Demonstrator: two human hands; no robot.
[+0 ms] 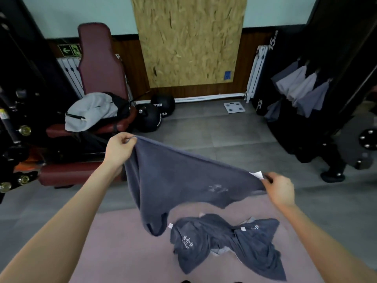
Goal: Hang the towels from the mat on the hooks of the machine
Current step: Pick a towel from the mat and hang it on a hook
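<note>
Grey towel [179, 180] is hanging stretched between both hands above the pink mat [126, 246]: the left hand [118, 149] is pinching one corner, the right hand [279, 189] the other. More towels [224, 240] are lying on the mat.

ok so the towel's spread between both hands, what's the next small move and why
Probably carry the grey towel to the right, toward the machine: the left hand and right hand each pinch a top corner, it is spread open, and other towels already hang there.
</note>
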